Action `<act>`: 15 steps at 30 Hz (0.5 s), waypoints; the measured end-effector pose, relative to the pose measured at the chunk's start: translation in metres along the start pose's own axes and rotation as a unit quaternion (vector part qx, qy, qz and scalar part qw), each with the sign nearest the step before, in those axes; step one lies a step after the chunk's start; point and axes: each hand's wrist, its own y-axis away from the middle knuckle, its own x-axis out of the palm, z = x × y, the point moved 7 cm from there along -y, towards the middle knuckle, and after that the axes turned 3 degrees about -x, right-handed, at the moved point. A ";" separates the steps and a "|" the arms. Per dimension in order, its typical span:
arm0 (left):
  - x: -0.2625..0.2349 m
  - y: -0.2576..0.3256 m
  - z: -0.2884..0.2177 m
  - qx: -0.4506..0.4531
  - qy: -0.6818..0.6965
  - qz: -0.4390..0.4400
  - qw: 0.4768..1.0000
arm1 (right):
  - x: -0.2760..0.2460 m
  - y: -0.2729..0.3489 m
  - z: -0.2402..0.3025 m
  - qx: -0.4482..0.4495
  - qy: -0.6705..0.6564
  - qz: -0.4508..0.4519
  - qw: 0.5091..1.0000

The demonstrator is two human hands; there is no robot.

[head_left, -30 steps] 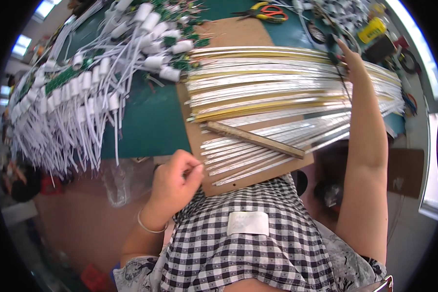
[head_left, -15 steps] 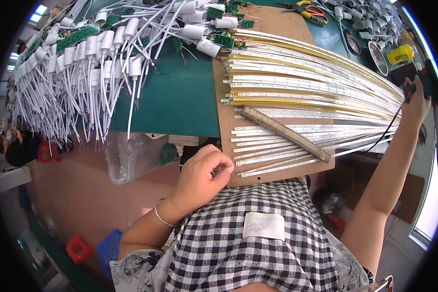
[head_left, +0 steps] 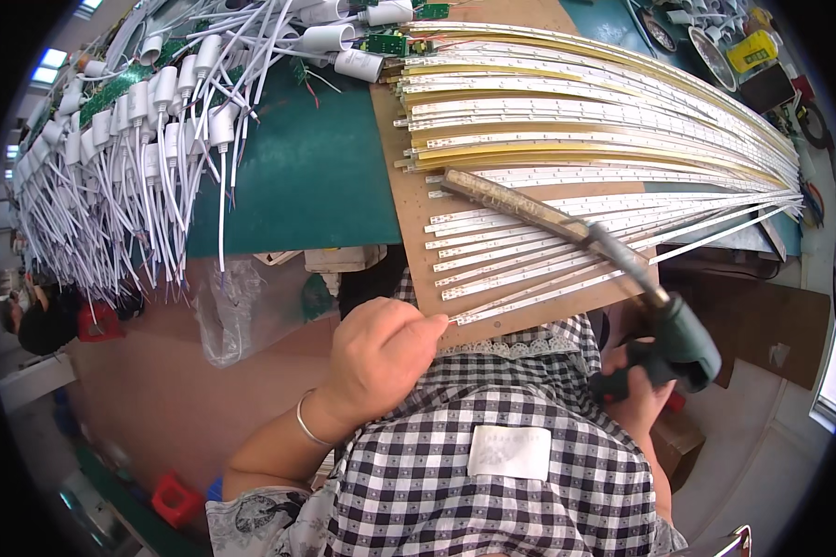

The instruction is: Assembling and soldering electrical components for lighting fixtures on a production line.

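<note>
My left hand is closed in a pinch, its fingertips at the left end of the nearest LED strip. What lies between the fingers is hidden. A dark green soldering gun is gripped by my right hand at the board's right front. Its metal barrel points up and left, over the LED strips. A worn flat metal bar lies slantwise across those strips. Beneath them is a brown board; farther back lie denser rows of LED strips with yellowish backing.
White lamp caps with long wires crowd the left of the green table, some with green circuit boards. At the far right are a metal dish and a yellow bottle. A clear plastic bag hangs below the table's edge.
My right hand has come from the far right toward my body, bringing the soldering gun over the near strips. My left hand stays at the strip end, its knuckles turned more upward. The view has shifted.
</note>
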 end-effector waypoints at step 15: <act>0.012 0.005 -0.005 0.093 -0.085 -0.003 0.992 | 0.027 0.013 0.023 0.023 0.183 0.288 0.940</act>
